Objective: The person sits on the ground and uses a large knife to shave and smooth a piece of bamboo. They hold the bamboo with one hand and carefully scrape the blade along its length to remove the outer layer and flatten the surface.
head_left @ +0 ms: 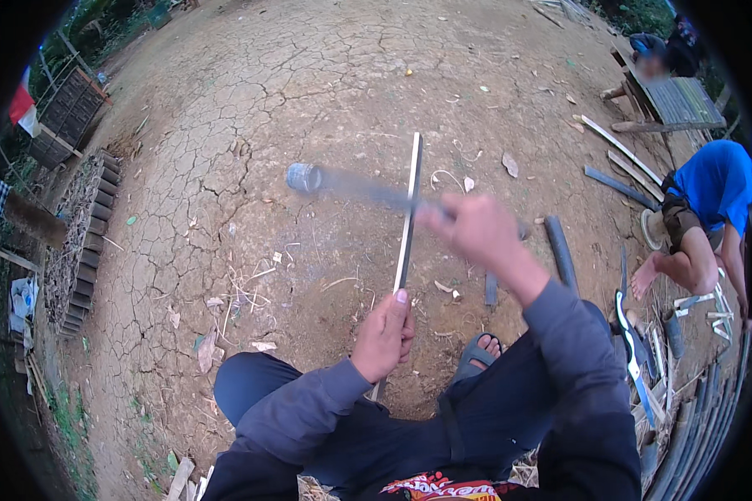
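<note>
My left hand (pixel 383 336) is closed around the lower part of a long, narrow bamboo strip (pixel 409 200), pale on one side and dark on the other. The strip points up and away from me, and its lower end shows below the hand. My right hand (pixel 480 238) grips a knife (pixel 368 188) whose long blade is smeared by motion. That blade reaches leftward from the hand, crossing the strip at its upper half; whether the two touch I cannot tell. Near the blurred blade tip stands a short grey-blue cylinder (pixel 303 178) on the cracked ground.
Dark bamboo pieces (pixel 561 255) lie beyond my right knee. A knife-like tool with a pale handle (pixel 631 342) rests at my right, near stacked bamboo poles (pixel 693 426). Another person in blue (pixel 714 184) sits far right, by a bamboo bench (pixel 685 102). Shavings (pixel 246 284) litter the ground.
</note>
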Tool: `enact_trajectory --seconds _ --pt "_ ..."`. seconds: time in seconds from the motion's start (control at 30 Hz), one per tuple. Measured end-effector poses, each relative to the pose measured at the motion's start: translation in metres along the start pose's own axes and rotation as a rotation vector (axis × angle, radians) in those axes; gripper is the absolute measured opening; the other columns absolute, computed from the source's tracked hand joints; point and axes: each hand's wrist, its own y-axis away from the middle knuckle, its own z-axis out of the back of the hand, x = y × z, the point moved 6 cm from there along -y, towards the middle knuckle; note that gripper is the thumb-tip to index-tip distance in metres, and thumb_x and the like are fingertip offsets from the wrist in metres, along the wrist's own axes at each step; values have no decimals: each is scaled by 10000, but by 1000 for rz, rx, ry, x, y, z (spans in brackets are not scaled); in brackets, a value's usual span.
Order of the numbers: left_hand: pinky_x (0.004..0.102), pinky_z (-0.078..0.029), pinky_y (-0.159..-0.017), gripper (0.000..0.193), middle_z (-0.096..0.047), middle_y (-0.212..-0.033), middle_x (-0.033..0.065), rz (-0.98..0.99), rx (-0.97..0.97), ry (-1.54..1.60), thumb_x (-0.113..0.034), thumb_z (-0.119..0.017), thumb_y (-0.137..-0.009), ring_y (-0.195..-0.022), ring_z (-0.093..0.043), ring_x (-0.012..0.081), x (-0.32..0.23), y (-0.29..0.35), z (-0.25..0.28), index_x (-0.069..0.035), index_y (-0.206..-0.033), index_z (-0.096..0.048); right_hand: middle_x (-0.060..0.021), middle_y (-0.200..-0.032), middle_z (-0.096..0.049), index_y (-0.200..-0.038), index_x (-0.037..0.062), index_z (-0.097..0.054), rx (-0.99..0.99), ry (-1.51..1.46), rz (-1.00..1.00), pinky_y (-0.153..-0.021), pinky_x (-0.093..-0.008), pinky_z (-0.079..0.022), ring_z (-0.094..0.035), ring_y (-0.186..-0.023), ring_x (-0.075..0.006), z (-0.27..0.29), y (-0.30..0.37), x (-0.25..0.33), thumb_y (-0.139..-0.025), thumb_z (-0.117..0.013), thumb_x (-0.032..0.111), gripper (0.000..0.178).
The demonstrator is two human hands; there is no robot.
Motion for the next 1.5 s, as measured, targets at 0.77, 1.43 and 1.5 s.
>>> enact_trajectory --seconds 0.77,1.43,1.5 --pt "342 -496 -828 481 -611 -1020 80 -74 -328 165 -465 -372 -1041 -875 -608 171 -54 -44 95 -39 -1225 -497 42 -543 -443 -940 6 -607 501 -1177 -707 -380 -234 -303 -389 -413 -41 -48 49 21 -865 -765 234 287" --pt "390 -585 -568 430 -631 -825 110 -120 224 -404 -288 -667 -926 -613 -635 234 -30 -21 9 -70 -1248 -482 -28 -513 -430 -713 32 -569 -110 -494 -272 -415 -317 -335 -436 -445 -108 74 13 -50 -959 -578 477 509" --pt "341 -603 -576 384 -594 -786 88 -44 295 23 -242 -526 -1013 -585 -626 200 -23 -22 -13 -91 -1333 -377 -83 -514 -444 -710 19 -557 -249 -247 -184 -437 -369 -364 -478 -460 -160 76 15 -37 -949 -558 534 568"
